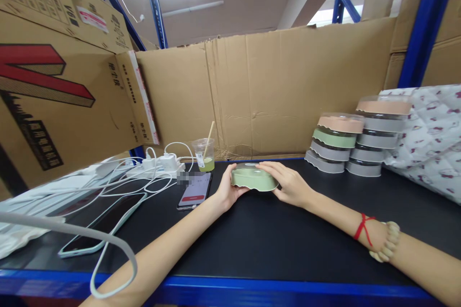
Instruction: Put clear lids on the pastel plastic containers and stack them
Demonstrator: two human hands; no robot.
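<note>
Between my two hands is a green container with a wavy lower edge and a clear lid (254, 178), held just above the black tabletop. My left hand (227, 189) grips its left end, thumb on the side and fingers underneath. On the right end, my right hand (288, 183) has its fingers over the top and its thumb lower down. Similar containers stand in two stacks at the right: a shorter stack (329, 146) topped in peach above green and grey, and a taller stack (378, 141) with peach over grey ones.
A phone with a lit screen (196, 189) and a darker phone (104, 225) lie left. White cables run around a power strip (165, 165). A cup with a straw (205, 156) stands behind. Cardboard (270, 91) walls the back; patterned quilted fabric (432, 139) sits right.
</note>
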